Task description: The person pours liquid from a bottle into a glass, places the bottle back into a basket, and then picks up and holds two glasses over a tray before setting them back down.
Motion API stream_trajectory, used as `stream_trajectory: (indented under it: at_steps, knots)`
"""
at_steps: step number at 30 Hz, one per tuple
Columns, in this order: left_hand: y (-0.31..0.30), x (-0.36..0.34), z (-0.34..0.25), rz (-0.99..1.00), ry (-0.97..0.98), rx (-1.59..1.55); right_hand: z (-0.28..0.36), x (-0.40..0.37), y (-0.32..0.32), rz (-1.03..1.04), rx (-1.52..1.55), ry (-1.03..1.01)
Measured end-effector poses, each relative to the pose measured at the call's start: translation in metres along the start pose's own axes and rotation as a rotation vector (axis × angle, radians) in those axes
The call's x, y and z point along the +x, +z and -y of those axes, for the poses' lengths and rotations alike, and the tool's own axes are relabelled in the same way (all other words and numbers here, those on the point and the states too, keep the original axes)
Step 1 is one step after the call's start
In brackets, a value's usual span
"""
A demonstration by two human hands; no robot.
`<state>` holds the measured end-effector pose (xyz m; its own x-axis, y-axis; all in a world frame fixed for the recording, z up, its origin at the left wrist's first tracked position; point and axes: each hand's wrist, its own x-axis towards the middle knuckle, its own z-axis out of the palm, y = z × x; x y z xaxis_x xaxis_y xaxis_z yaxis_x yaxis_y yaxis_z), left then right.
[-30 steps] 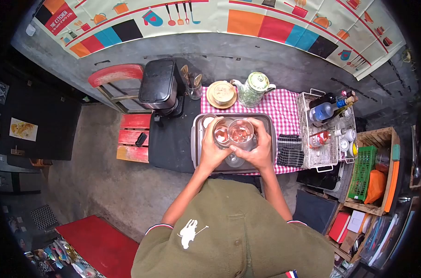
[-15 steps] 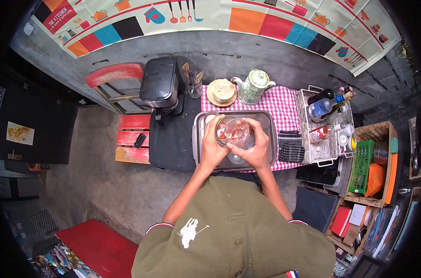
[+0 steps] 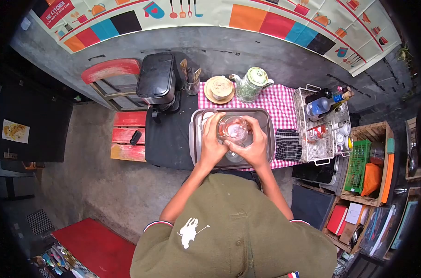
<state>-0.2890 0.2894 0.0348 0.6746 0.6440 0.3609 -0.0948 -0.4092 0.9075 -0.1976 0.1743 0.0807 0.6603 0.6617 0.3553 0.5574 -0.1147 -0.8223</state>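
Observation:
My left hand point(image 3: 211, 144) and my right hand point(image 3: 258, 147) are closed around a clear stemmed glass point(image 3: 232, 129) from either side. They hold it above a grey metal tray point(image 3: 192, 139). The glass bowl shows a pinkish tint inside. More clear glass point(image 3: 233, 156) shows below, between my wrists, and I cannot tell whether it is a second glass or this one's foot. The tray lies on a table with a red checked cloth point(image 3: 281, 101). A small white cup point(image 3: 206, 116) sits in the tray's far left corner.
Behind the tray are a black appliance point(image 3: 156, 83), a jar of utensils point(image 3: 190, 82), a round wooden lid point(image 3: 219, 89) and a green glass teapot point(image 3: 251, 84). A wire rack of bottles point(image 3: 319, 125) and a dark folded cloth point(image 3: 288, 143) lie to the right. A red chair point(image 3: 112, 74) stands on the left.
Two glass rims were side by side a second ago. They have drawn together, and now a single rim shows between my hands. My hands have closed in slightly.

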Motion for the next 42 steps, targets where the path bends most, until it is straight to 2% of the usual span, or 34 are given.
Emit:
stream_trajectory:
  at_steps: [17,20,23,26,35,42]
  knots:
    - [-0.001,0.000,0.007,-0.018,0.037,0.026,0.010,0.003,0.002,0.046,-0.031,0.090]
    - [-0.001,-0.001,0.006,-0.018,0.036,0.011,0.009,0.002,0.004,0.039,-0.027,0.090]
    - [-0.001,-0.002,0.008,-0.014,0.037,0.009,0.005,0.002,0.005,0.021,-0.097,0.006]
    - [-0.001,-0.003,0.010,-0.010,0.024,-0.001,0.008,0.002,0.005,0.047,-0.044,0.077]
    - [-0.002,-0.003,0.009,-0.008,0.028,-0.009,0.010,0.002,0.005,0.059,-0.030,0.093]
    - [-0.001,-0.005,0.010,-0.018,0.039,-0.007,0.009,0.002,0.005,0.052,-0.047,0.035]
